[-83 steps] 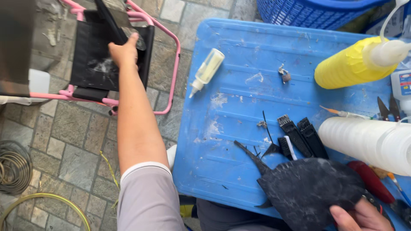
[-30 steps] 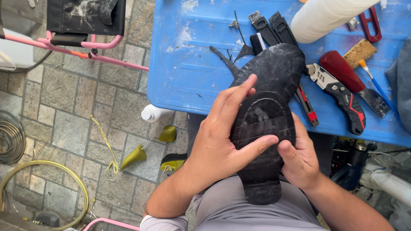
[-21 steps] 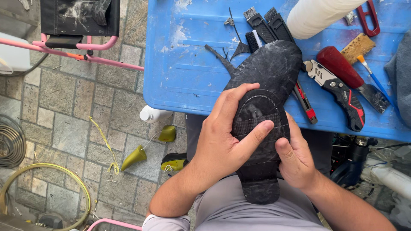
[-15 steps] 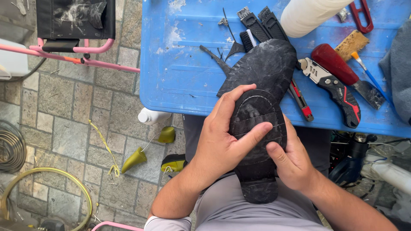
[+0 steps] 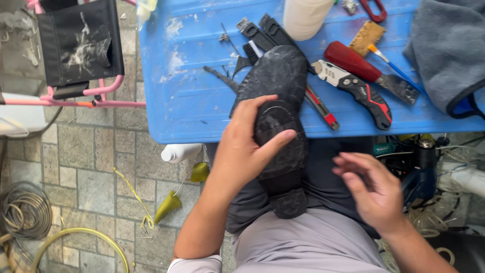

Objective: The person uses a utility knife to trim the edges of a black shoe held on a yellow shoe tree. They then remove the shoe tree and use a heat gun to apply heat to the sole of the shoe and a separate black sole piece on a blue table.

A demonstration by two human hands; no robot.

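A black shoe [image 5: 283, 91] lies sole up, its toe on the blue table [image 5: 192, 111] and its heel on my lap. My left hand [image 5: 245, 146] grips the middle of the sole, thumb pressed across it. My right hand [image 5: 371, 189] hovers off to the right of the shoe, fingers apart, holding nothing.
On the table by the shoe lie a utility knife [image 5: 353, 86], a red-handled scraper [image 5: 364, 65], a small brush [image 5: 386, 58], a white cylinder [image 5: 305, 17] and a grey cloth [image 5: 449, 50]. A black pink-framed stool [image 5: 76, 45] stands left. Coiled hose [image 5: 25, 212] lies on the paving.
My right hand has let go of the shoe and moved out to the right. My left hand keeps its hold on the sole. The view has shifted slightly.
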